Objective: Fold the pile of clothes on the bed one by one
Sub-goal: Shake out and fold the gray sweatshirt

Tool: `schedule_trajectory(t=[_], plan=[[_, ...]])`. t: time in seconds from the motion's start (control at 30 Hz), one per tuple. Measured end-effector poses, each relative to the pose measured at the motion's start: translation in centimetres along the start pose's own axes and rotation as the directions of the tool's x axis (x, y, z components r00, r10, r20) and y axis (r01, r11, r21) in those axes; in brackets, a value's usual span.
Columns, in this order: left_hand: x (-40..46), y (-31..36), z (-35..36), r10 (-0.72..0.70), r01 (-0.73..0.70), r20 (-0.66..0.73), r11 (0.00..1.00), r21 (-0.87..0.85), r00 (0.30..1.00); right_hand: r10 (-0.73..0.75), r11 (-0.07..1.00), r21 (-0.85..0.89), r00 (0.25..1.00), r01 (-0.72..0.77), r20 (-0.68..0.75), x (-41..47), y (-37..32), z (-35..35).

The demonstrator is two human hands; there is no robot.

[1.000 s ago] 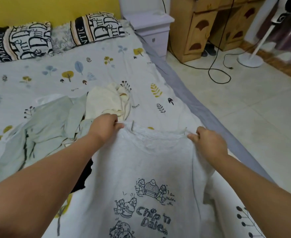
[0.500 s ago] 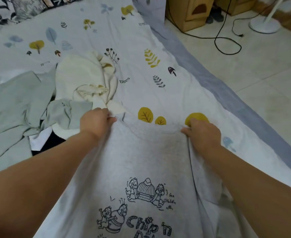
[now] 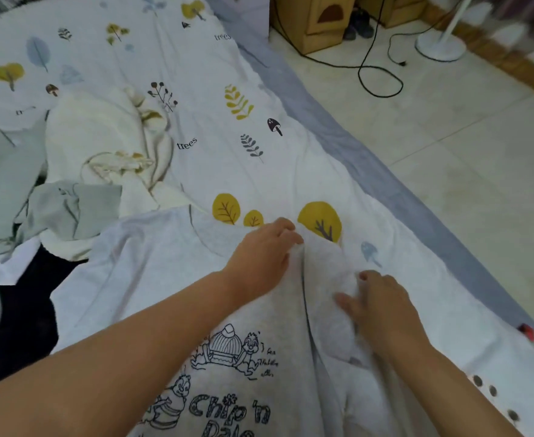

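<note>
Two bare hands down on a light grey cotton T-shirt point(image 3: 152, 279) with a black cartoon print, spread on the bed sheet point(image 3: 202, 108) patterned with leaves. Right hand point(image 3: 382, 310) resting with relaxed fingers on the sleeve. Left hand point(image 3: 264, 253) at the shoulder; grip there impossible to tell. Beyond, to the left, a pile of black, pale green and cream clothes point(image 3: 70, 171). Farther right, tiled floor point(image 3: 464, 137), black cable point(image 3: 382, 80).

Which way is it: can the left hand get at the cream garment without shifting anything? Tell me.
Probably yes. The left hand rests on the grey T-shirt; the cream garment lies uncovered up-left, with only flat shirt and bedsheet between.
</note>
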State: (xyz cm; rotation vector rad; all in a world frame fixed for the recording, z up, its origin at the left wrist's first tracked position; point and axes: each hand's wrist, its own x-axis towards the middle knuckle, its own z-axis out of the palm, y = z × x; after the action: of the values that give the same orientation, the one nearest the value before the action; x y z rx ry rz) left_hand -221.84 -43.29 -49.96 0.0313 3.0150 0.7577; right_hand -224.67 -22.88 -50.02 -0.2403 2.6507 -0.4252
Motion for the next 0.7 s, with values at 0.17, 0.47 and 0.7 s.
schedule_trajectory(t=[0.17,0.47,0.7], plan=[[2.9,2.7,3.1,-0.035,0.049,0.245,0.998,-0.051,0.969,-0.035,0.999,-0.003,0.992,0.036,0.12,-0.6,0.9,0.6],[5.5,5.1,2.1,-0.092,0.099,0.111,0.993,-0.06,0.99,0.042,0.761,0.649,0.997,0.005,-0.057,-1.6,4.1,-3.0],[5.5,6.1,3.3,-0.227,0.223,-0.035,0.971,-0.089,0.973,0.12,0.857,0.478,0.977,-0.191,0.175,-0.9,8.3,-6.5]])
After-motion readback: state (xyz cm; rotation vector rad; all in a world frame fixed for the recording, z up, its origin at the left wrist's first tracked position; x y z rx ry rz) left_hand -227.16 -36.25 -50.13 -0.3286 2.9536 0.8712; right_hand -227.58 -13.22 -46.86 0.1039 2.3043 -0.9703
